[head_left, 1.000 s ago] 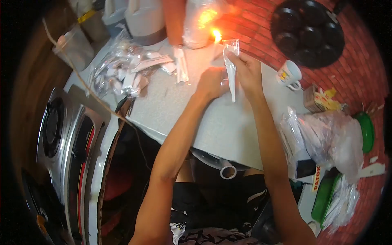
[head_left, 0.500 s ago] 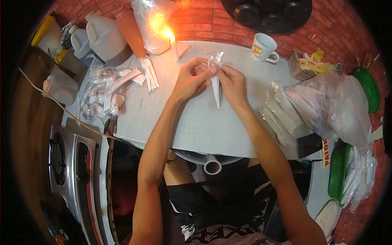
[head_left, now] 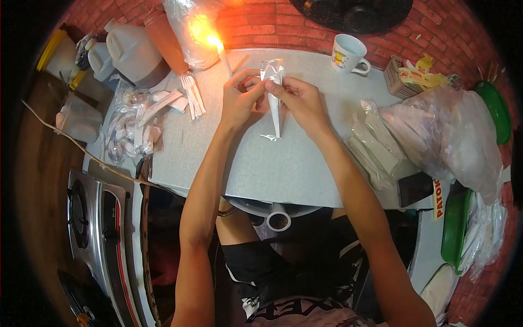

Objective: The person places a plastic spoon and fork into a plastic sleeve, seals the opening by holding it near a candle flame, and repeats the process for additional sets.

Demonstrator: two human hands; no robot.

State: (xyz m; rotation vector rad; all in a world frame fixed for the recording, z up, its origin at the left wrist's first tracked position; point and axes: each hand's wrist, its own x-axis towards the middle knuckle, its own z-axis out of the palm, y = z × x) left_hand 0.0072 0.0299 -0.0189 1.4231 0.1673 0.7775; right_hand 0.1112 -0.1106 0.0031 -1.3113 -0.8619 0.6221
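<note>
Both hands meet over the table, pinching a narrow clear plastic packet of white plastic cutlery held upright between them. My left hand is closed on the packet's left side, fingers curled. My right hand grips it from the right, thumb across the front. Loose film flares at its top and bottom ends. Just beyond my left hand stands a lit white candle. Left of it lie white plastic forks, beside a pile of wrapped cutlery.
A white mug and a small basket stand at the back right. Plastic bags and a dark phone-like object lie on the right. Jugs stand at the back left, with a gas stove lower left.
The packet has turned and its film now spreads more at both ends. Both hands keep hold of it. The whole view has shifted slightly.
</note>
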